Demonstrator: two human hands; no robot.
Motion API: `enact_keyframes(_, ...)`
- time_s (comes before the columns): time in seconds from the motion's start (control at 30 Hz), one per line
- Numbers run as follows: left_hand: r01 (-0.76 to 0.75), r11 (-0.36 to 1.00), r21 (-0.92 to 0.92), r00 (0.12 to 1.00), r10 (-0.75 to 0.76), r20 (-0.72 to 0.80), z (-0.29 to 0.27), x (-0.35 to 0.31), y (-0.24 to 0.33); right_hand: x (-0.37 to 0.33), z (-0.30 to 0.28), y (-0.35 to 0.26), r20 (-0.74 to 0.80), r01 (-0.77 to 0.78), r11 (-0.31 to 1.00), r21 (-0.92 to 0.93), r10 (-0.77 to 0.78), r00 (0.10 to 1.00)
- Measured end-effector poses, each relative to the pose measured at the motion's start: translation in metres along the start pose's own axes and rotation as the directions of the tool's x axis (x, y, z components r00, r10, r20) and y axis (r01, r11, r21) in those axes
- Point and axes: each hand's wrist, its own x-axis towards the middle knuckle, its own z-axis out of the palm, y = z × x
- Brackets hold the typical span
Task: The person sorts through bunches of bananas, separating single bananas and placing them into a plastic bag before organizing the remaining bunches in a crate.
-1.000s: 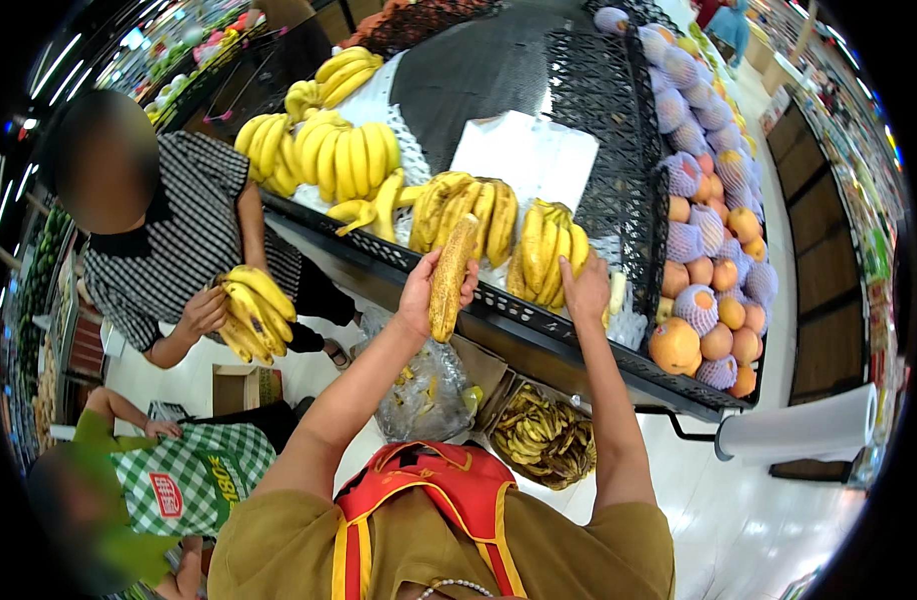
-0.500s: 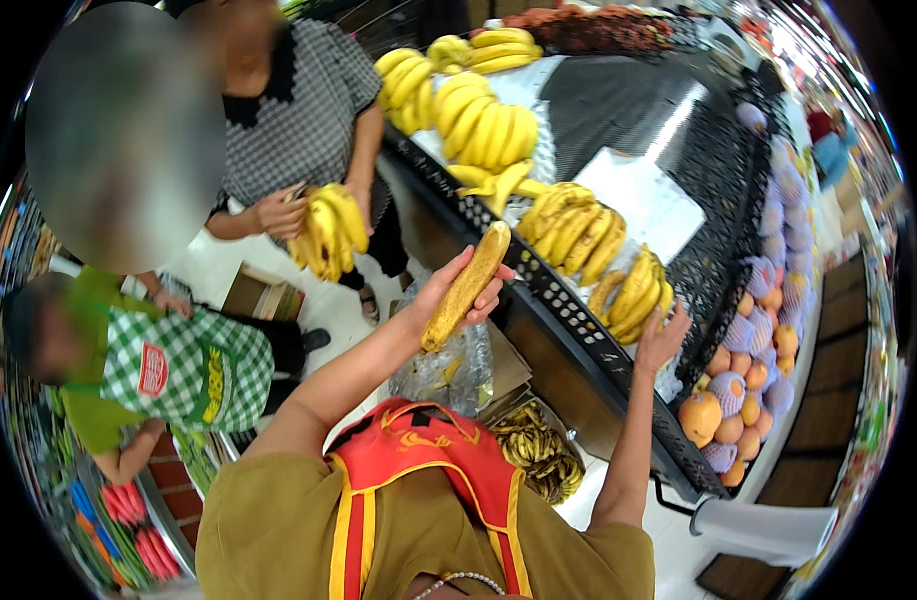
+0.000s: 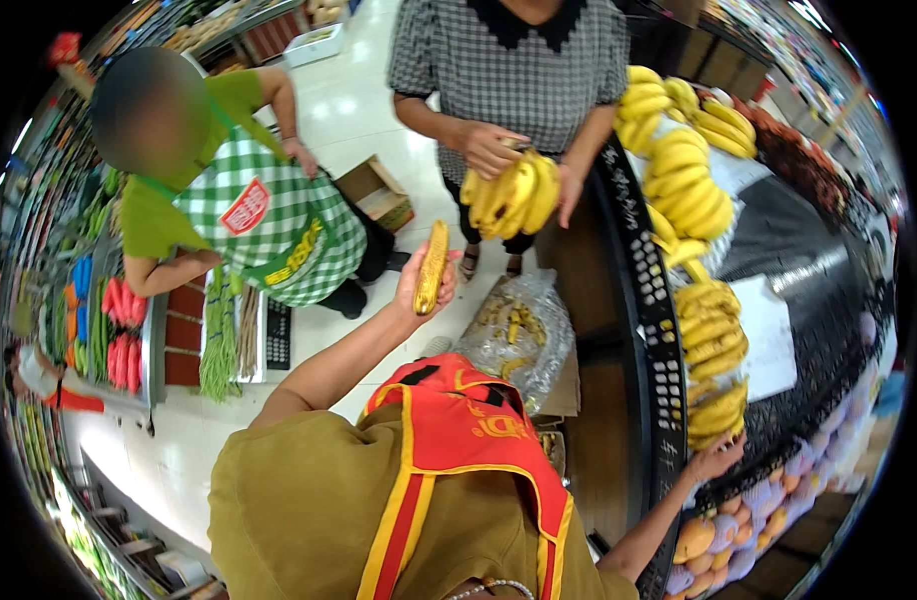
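Observation:
A single ripe banana (image 3: pixel 434 270), yellow with brown speckles, stands nearly upright in my left hand (image 3: pixel 416 287), whose fingers are wrapped round its lower part. Far to the right, my right hand (image 3: pixel 714 460) has its fingers closed against the near end of a bunch of bananas (image 3: pixel 719 413), which lies on the black display stand (image 3: pixel 662 340). Another spotted bunch (image 3: pixel 711 325) lies just beyond it. Across from me, a person in a checked top holds a bunch of bananas (image 3: pixel 514 197) with both hands.
A second person in a green checked apron (image 3: pixel 289 225) stands at the left. An open cardboard box (image 3: pixel 379 190) and a clear plastic bag (image 3: pixel 524 335) with banana pieces are on the floor side. Net-wrapped round fruit (image 3: pixel 724 535) fills the stand's near right. Vegetables (image 3: pixel 124 350) line the left.
My view has swung left, so the stand appears farther right and more of the aisle shows. The left hand still holds the banana; the right hand stays at the bunch.

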Motion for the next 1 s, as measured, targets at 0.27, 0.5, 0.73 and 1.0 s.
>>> enact_keyframes(0.27, -0.628, 0.769, 0.116, 0.597, 0.572, -0.563, -0.082, -0.030, 0.122, -0.004, 0.003, 0.014, 0.018, -0.024, 1.000, -0.017, 0.025, 1.000)
enact_keyframes(0.5, -0.688, 0.713, 0.137, 0.500, 0.601, -0.623, -0.145, -0.052, 0.198, 0.003, 0.013, 0.014, 0.073, 0.074, 0.982, -0.172, -0.063, 0.995)
enact_keyframes(0.73, -0.702, 0.703, 0.114, 0.540, 0.630, -0.558, -0.178, -0.053, 0.225, -0.001, 0.002, -0.010, 0.115, -0.036, 0.964, -0.263, 0.068, 0.991)
enact_keyframes(1.0, -0.671, 0.706, 0.227, 0.510, 0.662, -0.549, -0.175, -0.046, 0.227, -0.001, 0.008, 0.003, 0.069, 0.020, 0.964, -0.267, -0.002, 0.998)
